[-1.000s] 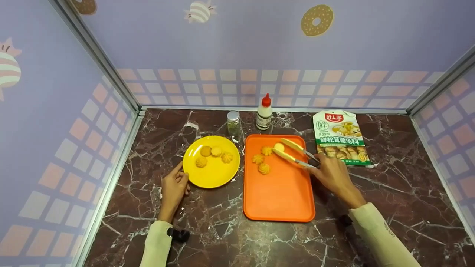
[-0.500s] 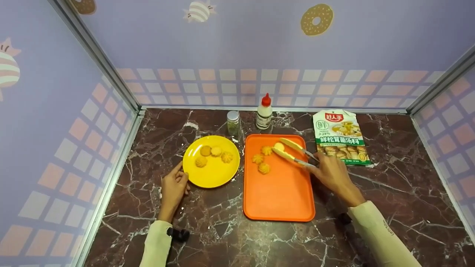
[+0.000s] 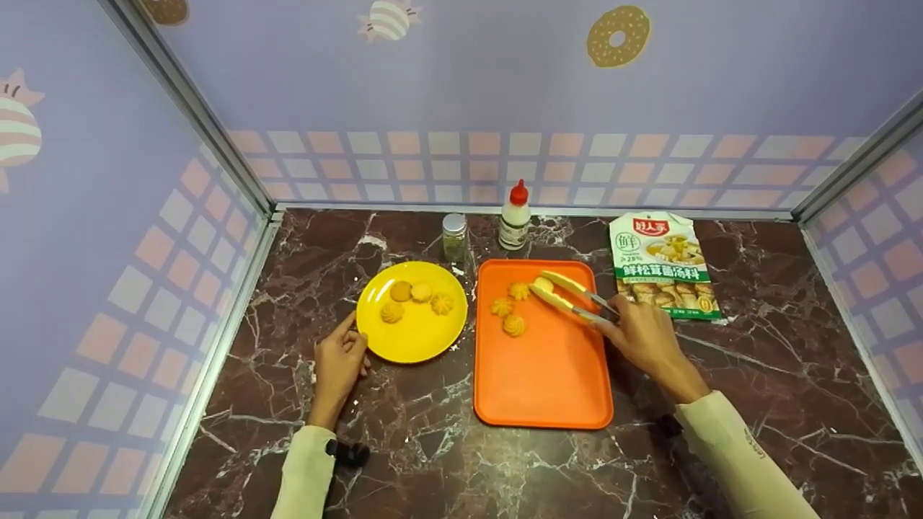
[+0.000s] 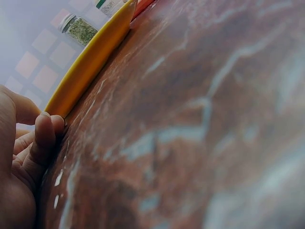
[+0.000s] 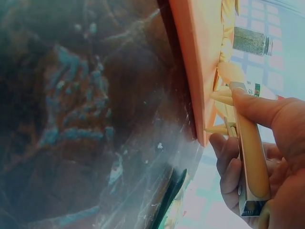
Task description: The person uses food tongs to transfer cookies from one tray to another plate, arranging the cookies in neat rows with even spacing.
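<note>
My left hand (image 3: 340,362) pinches the left rim of a round yellow plate (image 3: 411,346), which holds several cookies (image 3: 442,305). In the left wrist view, my thumb and curled fingers are at the rim of the plate (image 4: 88,64). Held in my right hand (image 3: 649,337), metal tongs (image 3: 585,313) with yellowish tips reach over an orange tray (image 3: 542,389). The tips lie on either side of a pale round cookie (image 3: 544,284); whether both touch it, I cannot tell. Several swirled cookies (image 3: 513,325) lie left of it. The right wrist view shows my fingers wrapped around the tongs (image 5: 252,152).
Behind the plate stands a glass jar of green herbs (image 3: 454,238). A red-capped squeeze bottle (image 3: 514,220) is behind the tray. A white and green food packet (image 3: 665,267) lies to the right. Patterned walls enclose the dark marbled tabletop (image 3: 433,461).
The tongs' tips have drawn slightly closer together around the pale cookie. My left hand and the plate have stayed in place.
</note>
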The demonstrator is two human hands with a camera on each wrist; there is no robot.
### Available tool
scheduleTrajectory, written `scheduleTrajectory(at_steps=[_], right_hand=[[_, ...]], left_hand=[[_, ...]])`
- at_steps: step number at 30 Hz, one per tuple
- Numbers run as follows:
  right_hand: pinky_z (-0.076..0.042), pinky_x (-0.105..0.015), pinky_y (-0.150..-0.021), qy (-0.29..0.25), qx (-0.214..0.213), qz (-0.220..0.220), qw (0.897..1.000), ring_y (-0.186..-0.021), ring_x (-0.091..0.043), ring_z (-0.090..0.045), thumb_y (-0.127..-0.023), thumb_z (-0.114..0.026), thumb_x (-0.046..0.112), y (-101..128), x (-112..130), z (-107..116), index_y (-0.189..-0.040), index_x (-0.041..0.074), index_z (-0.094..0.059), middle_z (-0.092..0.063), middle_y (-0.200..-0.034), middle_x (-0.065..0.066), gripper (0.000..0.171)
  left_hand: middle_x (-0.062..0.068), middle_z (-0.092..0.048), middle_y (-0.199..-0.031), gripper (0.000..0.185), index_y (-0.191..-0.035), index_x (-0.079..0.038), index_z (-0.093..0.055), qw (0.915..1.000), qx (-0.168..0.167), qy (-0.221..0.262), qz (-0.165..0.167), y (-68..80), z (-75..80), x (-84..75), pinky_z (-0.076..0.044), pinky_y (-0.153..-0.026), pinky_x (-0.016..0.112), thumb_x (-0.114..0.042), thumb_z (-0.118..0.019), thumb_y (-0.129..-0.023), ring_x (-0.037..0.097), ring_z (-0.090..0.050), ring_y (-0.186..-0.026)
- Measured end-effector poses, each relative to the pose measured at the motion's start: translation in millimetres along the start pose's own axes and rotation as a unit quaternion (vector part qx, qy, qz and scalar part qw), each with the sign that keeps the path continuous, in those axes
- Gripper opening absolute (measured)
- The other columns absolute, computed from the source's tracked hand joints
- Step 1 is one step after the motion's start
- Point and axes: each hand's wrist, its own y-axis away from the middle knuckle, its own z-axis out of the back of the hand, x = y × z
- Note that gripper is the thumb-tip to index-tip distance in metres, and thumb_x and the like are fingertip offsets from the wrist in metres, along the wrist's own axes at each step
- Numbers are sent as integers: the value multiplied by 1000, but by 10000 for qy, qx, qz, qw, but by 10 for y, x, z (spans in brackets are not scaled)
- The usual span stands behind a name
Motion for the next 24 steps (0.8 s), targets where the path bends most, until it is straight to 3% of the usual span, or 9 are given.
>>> scheduleTrajectory(at_steps=[18,24], right_hand=[[-48,-49,-56,-205,112,-174,9996,-60,-29,-58,-94,-91,28,47,36,36,-111,-2,-78,-67,-72,-8,37],[-49,-51,-56,-250,-40,-20,9997,-61,-29,-60,-91,-93,25,94,55,85,-110,-2,-78,-69,-73,-8,36]], left_hand=[[17,-69,-77,52,-157,4,-57,10000,-53,-53,13,-3,-7,14,-49,-38,24,2,-65,-105,15,-59,-46],[17,-69,-78,52,-157,3,-58,10000,-52,-33,3,-5,-14,-2,-49,-38,24,3,-64,-105,15,-59,-46]])
